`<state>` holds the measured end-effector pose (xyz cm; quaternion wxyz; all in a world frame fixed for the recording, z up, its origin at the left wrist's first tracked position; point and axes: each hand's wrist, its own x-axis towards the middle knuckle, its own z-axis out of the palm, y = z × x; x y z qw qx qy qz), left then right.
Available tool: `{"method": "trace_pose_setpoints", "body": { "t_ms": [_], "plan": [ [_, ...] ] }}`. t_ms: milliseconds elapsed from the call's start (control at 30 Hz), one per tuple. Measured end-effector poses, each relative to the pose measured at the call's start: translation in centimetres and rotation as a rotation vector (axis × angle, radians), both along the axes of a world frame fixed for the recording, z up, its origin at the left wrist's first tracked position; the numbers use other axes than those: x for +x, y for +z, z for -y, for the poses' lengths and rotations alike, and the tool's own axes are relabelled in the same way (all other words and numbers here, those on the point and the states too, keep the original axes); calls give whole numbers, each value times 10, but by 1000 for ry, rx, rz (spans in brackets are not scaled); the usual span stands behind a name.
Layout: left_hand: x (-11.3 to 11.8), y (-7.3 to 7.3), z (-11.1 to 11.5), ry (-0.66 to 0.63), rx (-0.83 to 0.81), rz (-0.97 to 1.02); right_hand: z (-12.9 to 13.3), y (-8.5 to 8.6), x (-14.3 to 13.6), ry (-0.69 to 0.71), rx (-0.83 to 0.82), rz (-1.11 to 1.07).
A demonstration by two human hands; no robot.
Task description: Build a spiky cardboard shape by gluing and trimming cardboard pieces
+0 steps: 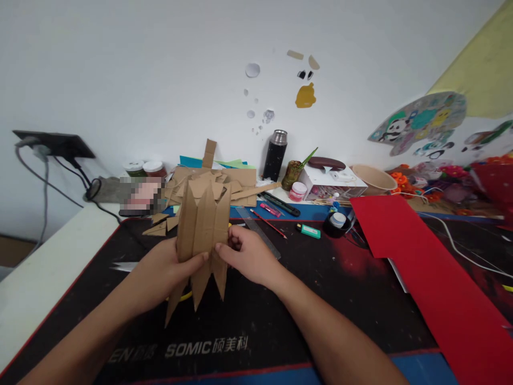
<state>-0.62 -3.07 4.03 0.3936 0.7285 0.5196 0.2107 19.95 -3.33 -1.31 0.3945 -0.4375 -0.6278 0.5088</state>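
A folded brown cardboard piece [206, 219] is held up over the black desk mat, with pointed ends at its top and bottom and creases running lengthwise. My left hand [170, 267] grips its left side, thumb laid across the front. On the right edge, my right hand [244, 251] pinches the cardboard between thumb and fingers. Behind the piece lie scissors, mostly hidden; a metal blade [124, 266] shows at the left and some yellow shows below. A clear ruler [260, 235] rests on the mat just behind my right hand.
Cardboard scraps [240, 182] are heaped at the back. Near them lie a box cutter [282, 203], a red pencil [268, 223] and a green lighter [308, 231]. A black thermos [276, 155] stands by the wall. Red card [417, 267] covers the right side; cables [80, 176] hang left.
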Motion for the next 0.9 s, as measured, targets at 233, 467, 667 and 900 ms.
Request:
{"method": "trace_pose_setpoints", "body": {
  "t_ms": [233,467,667,900],
  "plan": [
    [-2,1,-1,-12,0,-15,0,-3,0,-5,11,45],
    [-6,-3,0,-50,20,-44,0,-4,0,-9,0,87],
    [-6,-5,4,-58,102,-104,3,3,-2,-34,31,153],
    [-3,-14,4,-25,175,-172,1,0,-6,-61,-2,153]
  ]
}}
